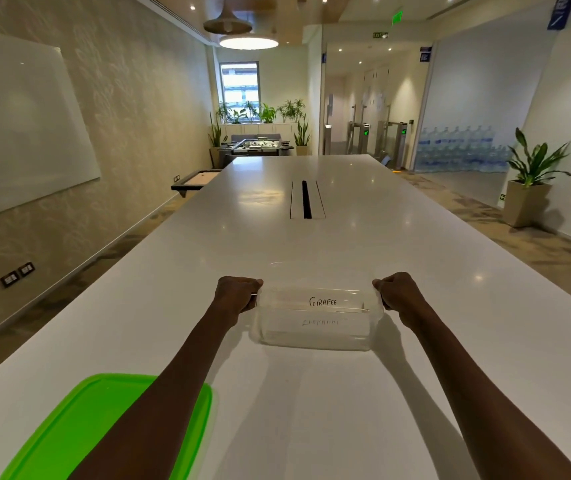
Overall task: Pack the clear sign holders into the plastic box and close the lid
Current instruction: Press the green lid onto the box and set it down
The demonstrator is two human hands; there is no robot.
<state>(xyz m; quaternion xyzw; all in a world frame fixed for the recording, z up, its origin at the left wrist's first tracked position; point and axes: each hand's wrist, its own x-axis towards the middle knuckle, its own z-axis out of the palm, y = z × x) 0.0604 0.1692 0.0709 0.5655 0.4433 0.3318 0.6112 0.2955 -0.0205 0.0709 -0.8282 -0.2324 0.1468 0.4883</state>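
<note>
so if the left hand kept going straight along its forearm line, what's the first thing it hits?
Nothing, probably. The left hand grips the clear plastic box at its left end; the forearm points up the white table, where bare tabletop shows. Depth is hard to judge.

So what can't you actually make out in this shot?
- Lid, head view: cut off by the bottom edge, partly behind the left arm.
- Fingers of left hand and right hand: curled out of sight at the box ends.
- Sign holders: clear on clear; count unclear.
- Lower label: too faint to read.
</note>
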